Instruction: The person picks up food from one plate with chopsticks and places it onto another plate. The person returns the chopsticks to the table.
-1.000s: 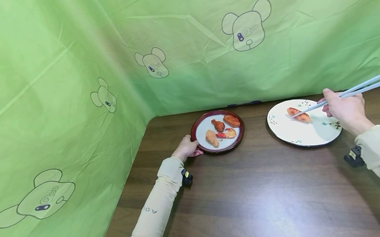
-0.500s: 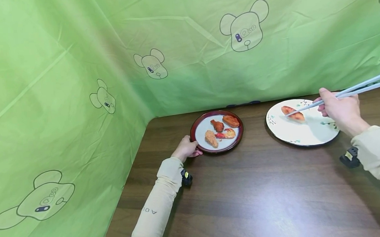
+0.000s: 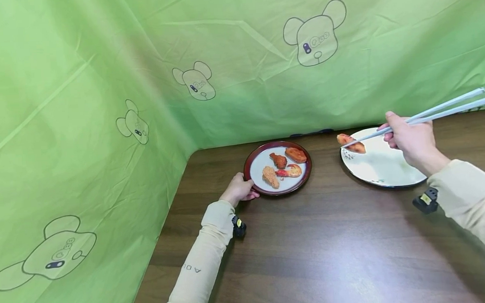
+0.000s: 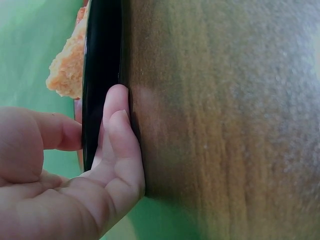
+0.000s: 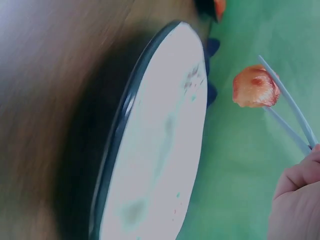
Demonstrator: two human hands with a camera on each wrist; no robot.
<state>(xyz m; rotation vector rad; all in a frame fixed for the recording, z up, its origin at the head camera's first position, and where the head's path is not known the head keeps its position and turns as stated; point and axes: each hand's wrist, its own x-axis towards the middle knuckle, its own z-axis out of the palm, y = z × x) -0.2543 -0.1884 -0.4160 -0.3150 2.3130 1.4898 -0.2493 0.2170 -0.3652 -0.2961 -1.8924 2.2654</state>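
Observation:
My left hand pinches the near-left rim of a round plate with a brown edge. In the left wrist view the thumb is on top of the rim and the fingers lie under the dark underside. Fried drumstick, a red-brown drumstick, a shrimp and a browned wing-like piece lie on it. My right hand holds light blue-grey chopsticks. Their tips grip a browned, elongated piece of food, raised above the left edge of the white patterned plate.
Both plates stand near the back of a dark wood table, with a gap between them. A green cloth with bear-head outlines hangs behind and to the left. Each wrist wears a small black camera.
The right hand has carried the browned piece in the chopsticks leftward, from the middle of the white plate to above its left edge. The left hand stays on the brown-edged plate.

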